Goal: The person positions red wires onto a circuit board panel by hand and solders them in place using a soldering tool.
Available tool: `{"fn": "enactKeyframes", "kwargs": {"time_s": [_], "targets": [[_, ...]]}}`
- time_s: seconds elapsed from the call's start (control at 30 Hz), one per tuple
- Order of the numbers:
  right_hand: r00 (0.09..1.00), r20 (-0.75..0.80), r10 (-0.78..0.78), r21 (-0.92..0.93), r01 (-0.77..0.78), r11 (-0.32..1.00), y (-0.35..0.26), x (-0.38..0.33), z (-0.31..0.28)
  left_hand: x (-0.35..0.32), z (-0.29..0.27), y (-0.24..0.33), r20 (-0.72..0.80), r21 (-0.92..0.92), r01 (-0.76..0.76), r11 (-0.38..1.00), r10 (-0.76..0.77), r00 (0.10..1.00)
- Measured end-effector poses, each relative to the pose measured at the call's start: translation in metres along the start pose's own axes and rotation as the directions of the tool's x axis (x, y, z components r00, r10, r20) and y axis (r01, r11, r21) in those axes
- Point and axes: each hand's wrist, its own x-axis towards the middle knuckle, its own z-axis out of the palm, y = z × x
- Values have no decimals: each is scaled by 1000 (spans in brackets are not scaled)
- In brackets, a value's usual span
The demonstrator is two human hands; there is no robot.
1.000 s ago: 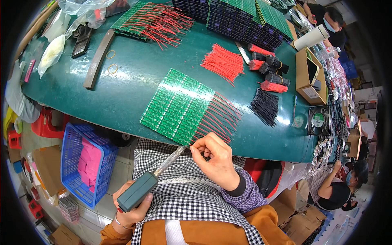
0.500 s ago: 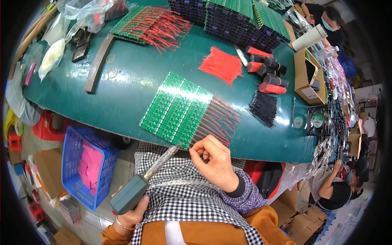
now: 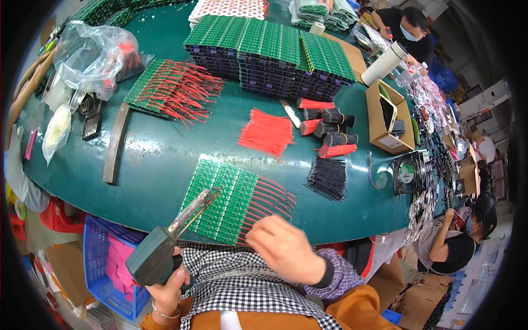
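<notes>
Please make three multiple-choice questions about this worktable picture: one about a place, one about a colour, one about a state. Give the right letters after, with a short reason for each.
1. Where does the blue basket stand?
A. below the table edge, on the person's left
B. on top of the stacked boards
C. inside the cardboard box

2. What colour are the loose wires lying mid-table?
A. yellow
B. red
C. white

3. What is the left hand doing?
A. resting flat on the table
B. gripping the soldering gun
C. holding a cup

Answers:
1 A, it sits beneath the green table, lower left.
2 B, the bundle is bright red.
3 B, its fingers wrap the gun's handle.
</notes>
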Motion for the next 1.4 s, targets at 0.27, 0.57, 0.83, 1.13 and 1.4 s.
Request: {"fn": "enactKeyframes", "kwargs": {"time_s": [0.27, 0.57, 0.83, 1.13, 1.4], "targets": [[971, -195, -139, -402, 51, 914, 105, 124, -35, 40, 20, 8, -32, -74, -26, 997, 24, 999], [986, -162, -48, -417, -24, 909, 130, 143, -21, 63, 20, 9, -91, -49, 6, 999, -10, 996], [979, -200, -40, -336, -30, 941, 127, 144, -25, 74, 24, 4, -68, -79, 32, 996, -38, 997], [984, -164, -69, -382, 1, 924, 117, 141, -26, 80, 26, 3, -28, -68, 65, 996, -67, 997], [969, 124, -214, -670, 241, 702, 68, 148, -49, 83, 26, 3, 1, -83, 46, 996, -46, 999]]}}
